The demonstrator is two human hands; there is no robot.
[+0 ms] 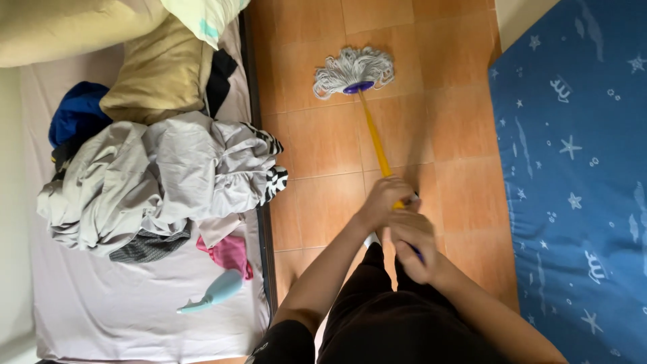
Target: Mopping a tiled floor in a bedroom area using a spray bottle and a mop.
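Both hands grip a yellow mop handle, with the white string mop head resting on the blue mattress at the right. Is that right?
Not quite. In the head view both hands, left and right, do grip the yellow mop handle, but the white string mop head rests on the orange tiled floor, apart from the blue mattress.

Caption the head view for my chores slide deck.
Both hands, left hand and right hand, grip a yellow-handled string mop on the orange tile floor between two beds.

Yellow mop handle [375, 138], white-grey mop head [353, 69], orange floor tiles [323, 141], blue star-patterned mattress [579, 168]
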